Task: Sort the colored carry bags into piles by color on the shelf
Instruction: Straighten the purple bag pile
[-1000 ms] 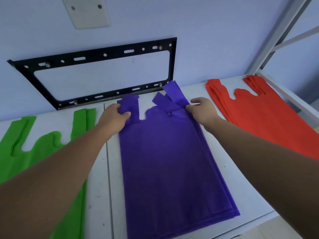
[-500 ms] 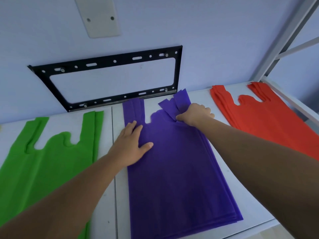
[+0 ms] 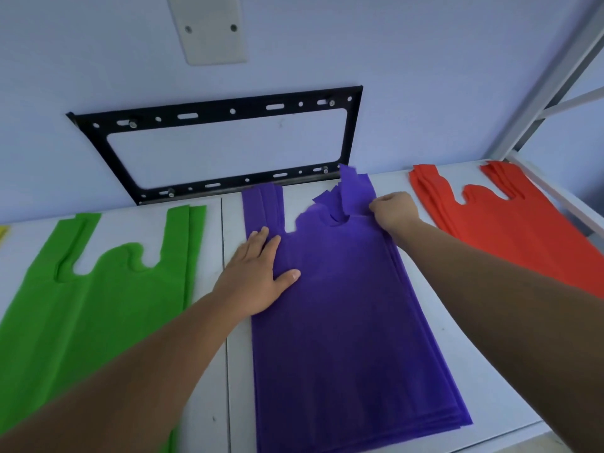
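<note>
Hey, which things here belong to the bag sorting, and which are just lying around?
Belongs to the job: purple bags, green bags, red bags, shelf, left hand pressing the purple bags, right hand gripping their handle.
Just lying about: black wall bracket, white wall plate, grey rack post.

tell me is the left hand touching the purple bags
Touching. The head view shows the left hand lying flat, palm and straight fingers pressed on the purple bags, with no gap.

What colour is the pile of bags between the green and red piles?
The pile of bags is purple; head view shows it best.
</note>
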The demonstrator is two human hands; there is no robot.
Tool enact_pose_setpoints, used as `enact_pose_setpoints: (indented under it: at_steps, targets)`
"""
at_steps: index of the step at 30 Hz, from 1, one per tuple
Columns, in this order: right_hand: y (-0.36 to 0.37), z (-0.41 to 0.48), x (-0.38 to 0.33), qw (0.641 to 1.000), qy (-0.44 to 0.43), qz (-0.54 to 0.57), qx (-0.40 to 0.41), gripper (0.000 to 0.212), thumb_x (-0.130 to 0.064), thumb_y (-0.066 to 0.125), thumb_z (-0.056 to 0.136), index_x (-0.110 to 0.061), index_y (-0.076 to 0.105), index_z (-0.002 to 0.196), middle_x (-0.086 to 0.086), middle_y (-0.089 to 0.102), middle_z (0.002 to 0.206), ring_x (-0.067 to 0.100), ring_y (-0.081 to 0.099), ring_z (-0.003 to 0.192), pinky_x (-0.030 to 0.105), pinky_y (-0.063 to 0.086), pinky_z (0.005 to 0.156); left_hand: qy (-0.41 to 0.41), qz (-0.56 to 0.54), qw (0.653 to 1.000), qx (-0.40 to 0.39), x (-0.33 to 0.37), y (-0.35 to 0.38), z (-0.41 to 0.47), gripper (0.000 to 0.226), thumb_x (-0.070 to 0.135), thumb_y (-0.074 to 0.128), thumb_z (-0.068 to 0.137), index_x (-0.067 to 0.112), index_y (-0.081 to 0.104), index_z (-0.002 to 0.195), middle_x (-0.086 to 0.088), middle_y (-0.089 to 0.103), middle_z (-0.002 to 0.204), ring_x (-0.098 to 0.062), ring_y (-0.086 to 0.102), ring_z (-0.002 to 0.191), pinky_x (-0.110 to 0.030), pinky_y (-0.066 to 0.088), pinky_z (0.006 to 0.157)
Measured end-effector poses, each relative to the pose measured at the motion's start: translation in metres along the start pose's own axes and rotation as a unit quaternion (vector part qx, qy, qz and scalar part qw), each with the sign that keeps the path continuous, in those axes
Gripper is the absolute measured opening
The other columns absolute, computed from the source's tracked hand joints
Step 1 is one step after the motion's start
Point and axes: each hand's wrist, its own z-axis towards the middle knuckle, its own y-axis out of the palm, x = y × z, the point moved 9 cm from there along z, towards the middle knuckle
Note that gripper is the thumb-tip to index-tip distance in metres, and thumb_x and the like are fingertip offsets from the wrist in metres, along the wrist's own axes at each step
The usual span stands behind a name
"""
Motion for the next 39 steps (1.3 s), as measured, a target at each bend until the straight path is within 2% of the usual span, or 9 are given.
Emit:
enact_pose_setpoints:
  at_steps: [4,8,14,18,21,25,32,36,39]
  targets:
    - [0.002,0.001,0.001,0.999,0.007,-0.03,-0.008,0.022,-0.022,0.056,0.081,-0.014,0.048,0.062,0.004,0.046,0.06,0.024,0.044,0.057,0.029,0.034,0.051,0.0,0.0,1.0,-0.001,0.0,0.001,0.0,0.085,0.07,0.034,0.093,0.024,0.006,0.159,0.003,-0.008,0.167,-0.016,-0.007,0.153,-0.037,0.003,0.122]
    - [0.003,0.011,-0.001,0.997,0.059,0.033,-0.039,0.018,-0.024,0.051,0.09,-0.008,0.053,0.097,0.006,0.049,0.074,0.019,0.043,0.059,0.026,0.032,0.049,-0.005,-0.005,1.0,-0.009,-0.001,0.002,0.002,0.086,0.07,0.035,0.092,0.024,0.005,0.159,0.004,-0.009,0.167,-0.015,-0.009,0.153,-0.037,0.003,0.123]
    - [-0.006,-0.007,0.005,0.942,0.141,-0.186,-0.24,0.071,-0.07,0.036,0.094,-0.004,0.061,0.103,0.018,0.071,0.096,0.036,0.072,0.089,0.043,0.06,0.081,-0.013,-0.01,1.0,-0.016,-0.001,0.002,0.002,0.085,0.069,0.037,0.092,0.024,0.006,0.159,0.003,-0.008,0.167,-0.014,-0.008,0.153,-0.037,0.003,0.125]
    - [0.007,-0.019,0.014,0.923,0.159,-0.075,-0.342,0.07,-0.067,0.037,0.097,-0.003,0.066,0.105,0.018,0.074,0.103,0.033,0.071,0.093,0.038,0.056,0.076,-0.021,-0.015,0.999,-0.027,-0.002,0.003,0.002,0.086,0.068,0.039,0.092,0.025,0.006,0.159,0.004,-0.009,0.167,-0.014,-0.008,0.153,-0.038,0.004,0.125]
    - [0.014,-0.008,0.01,0.937,0.132,0.059,-0.318,0.043,-0.045,0.054,0.099,-0.006,0.066,0.11,0.011,0.072,0.094,0.024,0.068,0.074,0.032,0.055,0.068,-0.028,-0.018,0.999,-0.037,0.0,0.002,0.002,0.087,0.067,0.041,0.092,0.024,0.005,0.159,0.004,-0.01,0.166,-0.013,-0.008,0.153,-0.038,0.006,0.125]
    - [0.021,-0.003,-0.002,0.919,0.099,0.199,-0.327,0.024,-0.012,0.061,0.096,-0.004,0.068,0.118,0.016,0.075,0.111,0.026,0.073,0.087,0.036,0.062,0.069,-0.033,-0.028,0.999,-0.033,0.0,0.001,0.003,0.087,0.067,0.043,0.092,0.025,0.006,0.159,0.006,-0.009,0.166,-0.012,-0.008,0.153,-0.039,0.007,0.125]
    - [0.01,0.015,-0.022,0.883,0.04,0.387,-0.262,0.035,0.014,0.053,0.09,-0.012,0.06,0.113,0.014,0.073,0.106,0.024,0.071,0.084,0.037,0.062,0.074,-0.038,-0.03,0.998,-0.027,-0.001,0.002,0.002,0.086,0.067,0.043,0.091,0.027,0.007,0.158,0.008,-0.008,0.166,-0.011,-0.008,0.152,-0.04,0.008,0.125]
    - [-0.023,0.031,-0.001,0.982,-0.012,0.174,-0.073,0.033,-0.002,0.059,0.089,-0.012,0.06,0.12,0.013,0.069,0.104,0.018,0.062,0.078,0.034,0.055,0.073,-0.039,-0.034,0.998,-0.026,-0.002,0.003,0.002,0.086,0.068,0.042,0.091,0.028,0.008,0.158,0.009,-0.008,0.166,-0.011,-0.008,0.152,-0.042,0.01,0.125]
    - [-0.047,0.024,-0.009,0.995,-0.093,0.025,-0.002,0.025,-0.014,0.054,0.091,0.001,0.062,0.109,0.012,0.066,0.082,0.016,0.057,0.062,0.029,0.047,0.059,-0.037,-0.031,0.998,-0.026,-0.002,0.003,0.002,0.086,0.068,0.042,0.091,0.027,0.007,0.158,0.008,-0.008,0.166,-0.012,-0.008,0.153,-0.042,0.01,0.125]
